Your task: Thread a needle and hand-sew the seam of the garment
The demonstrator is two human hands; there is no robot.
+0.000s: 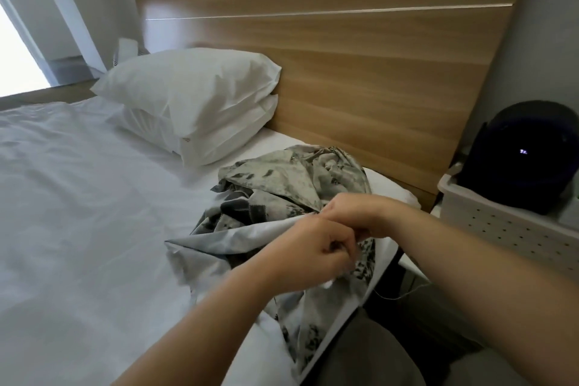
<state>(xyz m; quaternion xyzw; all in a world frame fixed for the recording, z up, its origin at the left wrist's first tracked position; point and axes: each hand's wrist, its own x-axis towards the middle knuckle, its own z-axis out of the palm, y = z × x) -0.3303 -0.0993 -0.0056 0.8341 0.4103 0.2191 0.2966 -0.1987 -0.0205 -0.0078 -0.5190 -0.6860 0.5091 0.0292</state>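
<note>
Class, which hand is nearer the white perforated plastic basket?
Right. The right hand sits between the left hand and the white perforated plastic basket; both hold the grey patterned garment.

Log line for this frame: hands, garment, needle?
left hand: grips garment | right hand: grips garment edge | needle: not visible | thread: trails right of garment | garment: bunched on bed

Soft daylight from blown-out window (pixel 15 50), slight overall blur, wide-angle bending at edges.
</note>
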